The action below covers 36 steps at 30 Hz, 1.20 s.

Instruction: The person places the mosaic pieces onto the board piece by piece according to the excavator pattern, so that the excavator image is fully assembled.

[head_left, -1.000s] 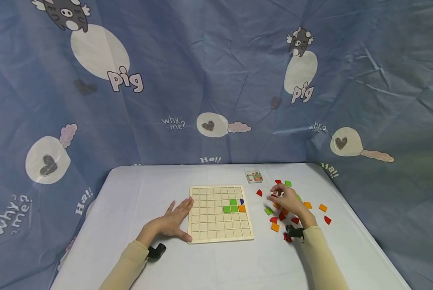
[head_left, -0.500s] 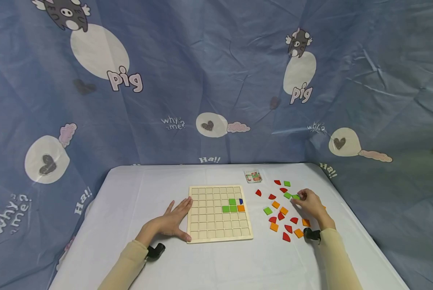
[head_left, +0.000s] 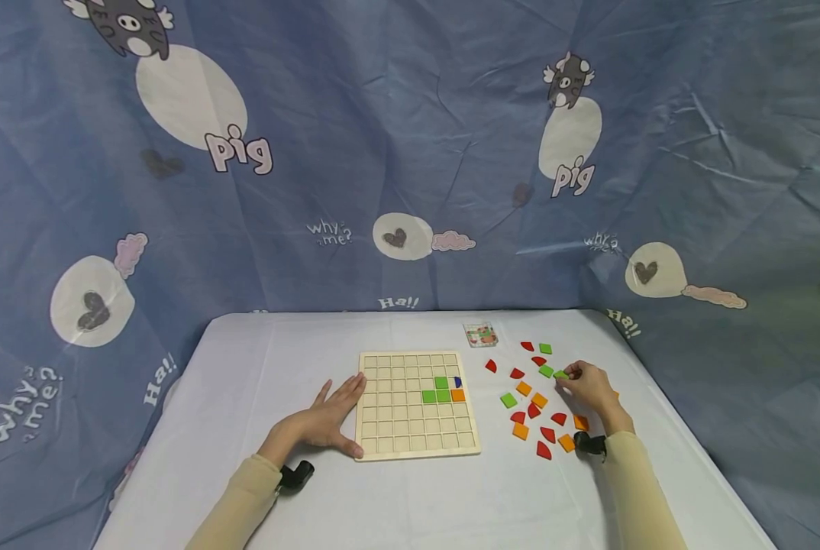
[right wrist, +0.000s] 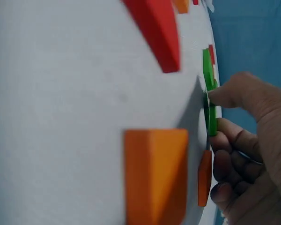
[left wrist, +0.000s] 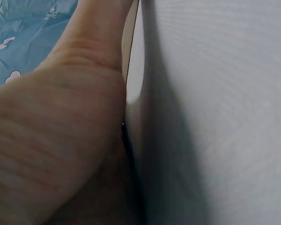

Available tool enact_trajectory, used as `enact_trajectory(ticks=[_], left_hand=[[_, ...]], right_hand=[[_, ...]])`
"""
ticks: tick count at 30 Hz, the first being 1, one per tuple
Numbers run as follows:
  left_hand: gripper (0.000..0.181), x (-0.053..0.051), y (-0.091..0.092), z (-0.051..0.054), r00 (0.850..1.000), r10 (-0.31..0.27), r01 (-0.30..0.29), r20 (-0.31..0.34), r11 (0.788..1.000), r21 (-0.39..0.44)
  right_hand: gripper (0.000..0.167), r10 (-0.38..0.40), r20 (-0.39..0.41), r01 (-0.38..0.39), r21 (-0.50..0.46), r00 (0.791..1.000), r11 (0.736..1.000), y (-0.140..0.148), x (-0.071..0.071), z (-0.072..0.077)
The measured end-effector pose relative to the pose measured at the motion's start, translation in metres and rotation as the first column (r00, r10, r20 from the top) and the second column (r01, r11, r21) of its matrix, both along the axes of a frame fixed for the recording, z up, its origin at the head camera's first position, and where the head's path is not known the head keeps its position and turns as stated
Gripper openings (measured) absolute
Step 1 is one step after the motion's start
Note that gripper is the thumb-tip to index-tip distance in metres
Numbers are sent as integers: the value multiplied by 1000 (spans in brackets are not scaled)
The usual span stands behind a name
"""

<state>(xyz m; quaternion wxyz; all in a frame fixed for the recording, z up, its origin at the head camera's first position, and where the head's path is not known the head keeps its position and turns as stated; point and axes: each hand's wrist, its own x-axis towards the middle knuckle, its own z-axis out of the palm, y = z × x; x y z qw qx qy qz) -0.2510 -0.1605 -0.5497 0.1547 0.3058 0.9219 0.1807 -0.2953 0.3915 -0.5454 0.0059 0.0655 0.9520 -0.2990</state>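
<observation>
The right hand (head_left: 592, 387) is pinching a green tile (head_left: 560, 374) between thumb and fingertips, its other fingers curling loosely below and the forearm slanting forward and inward. The left hand (head_left: 330, 418) is spreading wide, thumb well apart from the fingers, with fingertips and thumb touching the near side of the wooden grid board (head_left: 385, 424). Just left of the right fingertips, a second green tile (head_left: 546, 371) is lying flat; below that hand's wrist, an orange tile (head_left: 581, 422) is resting. Red quarter-round tiles (head_left: 543, 451) are lying scattered between the right hand and the board. Towards the right hand's side, the board is holding three green squares (head_left: 443, 396), an orange square (head_left: 458, 395) and a blue piece (head_left: 458, 382). Beyond the hands, a picture card (head_left: 481, 334) is lying on the white-covered table (head_left: 300, 344), and a blue printed cloth (head_left: 410, 153) is hanging behind.
</observation>
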Motion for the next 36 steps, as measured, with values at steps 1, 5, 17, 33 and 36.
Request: enact_trajectory(ticks=[1,5,17,33,36], left_hand=[[136,0,0,0,1000,-1,1,1,1000,2],[136,-1,0,-1,1000,-2,2,6,1000,1],[136,-1,0,-2,1000,1,-1,-8,1000,-1],[135,-1,0,-3,1000,1,-1,-13,1000,-15],[135,-1,0,-1,1000,1,-1,-10,1000,-11]], right_hand=[[35,2,-3,-2,1,1000,1000,-2,0,0],[36,35,-27,-35,-5,999,999,-18,2,2],[25,291,-106,-299,-68,951,952,-128,8,4],[23,636,-167,-639,44,753,768,-236,8,1],[24,652,-154,-650,72,742,757,-245,6,3]])
